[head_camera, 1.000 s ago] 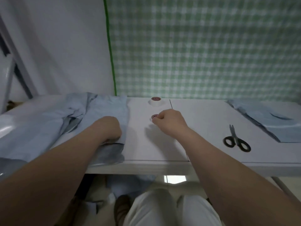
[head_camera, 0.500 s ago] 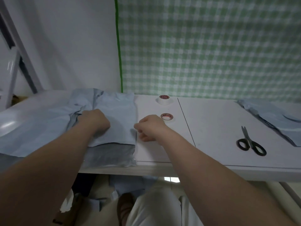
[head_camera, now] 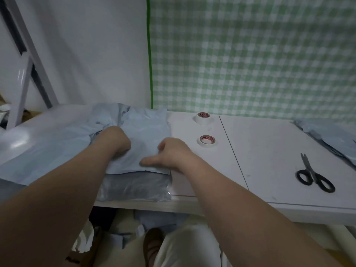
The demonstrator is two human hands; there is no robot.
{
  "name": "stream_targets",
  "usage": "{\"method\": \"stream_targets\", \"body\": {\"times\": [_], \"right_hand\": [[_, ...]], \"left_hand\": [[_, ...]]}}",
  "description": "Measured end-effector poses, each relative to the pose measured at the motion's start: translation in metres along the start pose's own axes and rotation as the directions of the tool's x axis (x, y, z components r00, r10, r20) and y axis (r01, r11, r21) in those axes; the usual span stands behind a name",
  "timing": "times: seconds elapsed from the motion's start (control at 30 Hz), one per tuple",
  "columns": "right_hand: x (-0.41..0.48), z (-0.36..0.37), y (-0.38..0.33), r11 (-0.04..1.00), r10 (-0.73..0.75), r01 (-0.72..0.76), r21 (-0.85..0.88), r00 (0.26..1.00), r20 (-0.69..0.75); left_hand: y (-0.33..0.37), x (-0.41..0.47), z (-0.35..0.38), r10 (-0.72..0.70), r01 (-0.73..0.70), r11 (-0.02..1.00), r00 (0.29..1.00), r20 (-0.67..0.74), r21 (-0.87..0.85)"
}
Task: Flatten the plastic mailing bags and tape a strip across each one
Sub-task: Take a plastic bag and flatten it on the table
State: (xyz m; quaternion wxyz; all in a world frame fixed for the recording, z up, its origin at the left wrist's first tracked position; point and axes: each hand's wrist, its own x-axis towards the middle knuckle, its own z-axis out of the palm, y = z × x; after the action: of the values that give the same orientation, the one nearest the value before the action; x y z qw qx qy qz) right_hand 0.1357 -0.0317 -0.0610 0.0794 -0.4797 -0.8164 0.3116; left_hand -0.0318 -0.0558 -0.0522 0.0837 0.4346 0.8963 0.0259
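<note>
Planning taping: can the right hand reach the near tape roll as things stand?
Probably yes. The near tape roll sits on bare table just right of the right hand, nothing between them. The hand is on the top bag, so it would leave that first.

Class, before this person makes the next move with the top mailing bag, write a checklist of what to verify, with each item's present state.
1. Left hand and right hand on the bag pile: ok.
2. Top bag flat: not ok, creased at far end.
3. Near tape roll beside right hand: ok.
4. Scissors on the table: ok.
5. Right hand's hold on the bag: cannot tell.
</note>
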Motion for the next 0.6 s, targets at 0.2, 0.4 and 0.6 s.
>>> {"method": "stream_targets", "body": {"times": [0.2,0.4,0.6], "right_hand": [[-0.002,0.006,-0.005,0.940,-0.249,0.234,-0.248,0.968,-0.029],[0.005,0.003,-0.005,0.933,-0.306,0.230,-0.278,0.911,-0.276],[0.016,-0.043,-0.016,0.894,-0.077,0.251,0.371,0.902,-0.425]], "left_hand": [[-0.005,0.007,0.002,0.066,-0.066,0.998,0.998,0.011,0.002],[-0.008,0.007,0.005,0.038,-0.043,0.962,0.999,-0.025,-0.269],[0.000,0.007,-0.012,0.060,0.312,0.312,0.936,0.346,-0.897]]}}
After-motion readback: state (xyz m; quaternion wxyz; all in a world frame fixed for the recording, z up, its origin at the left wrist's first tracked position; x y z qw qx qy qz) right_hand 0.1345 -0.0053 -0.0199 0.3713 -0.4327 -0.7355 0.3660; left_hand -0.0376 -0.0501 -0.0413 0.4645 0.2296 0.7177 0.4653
